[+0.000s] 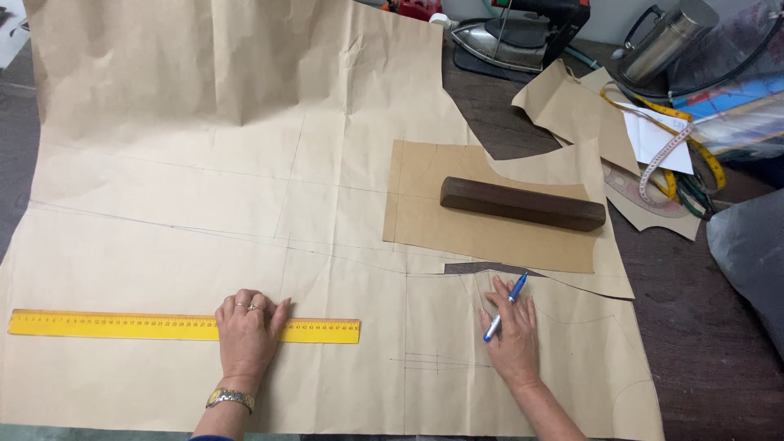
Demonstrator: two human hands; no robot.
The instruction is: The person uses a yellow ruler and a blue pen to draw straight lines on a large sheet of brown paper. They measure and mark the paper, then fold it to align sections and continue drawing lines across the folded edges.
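The left hand (pixel 247 329) lies flat, fingers spread, on the yellow ruler (pixel 122 325) (gripping nothing); the right hand (pixel 512 331) rests palm-down on the brown paper (pixel 245 204), clasping a blue pen (pixel 505 307).

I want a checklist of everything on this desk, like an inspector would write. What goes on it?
Surface: dark wooden table, mostly covered by a big brown paper with pencil lines.
Job's things: yellow ruler flat on the paper; blue pen; smaller paper piece pinned under a wooden block.
Clutter: paper scraps, tape measure, iron, metal jug, grey bag.
Grippers: left hand presses the ruler; right hand lies flat on the paper with the pen between its fingers.
Cables: a dark cord loops at top right.
Surroundings: nothing seen.
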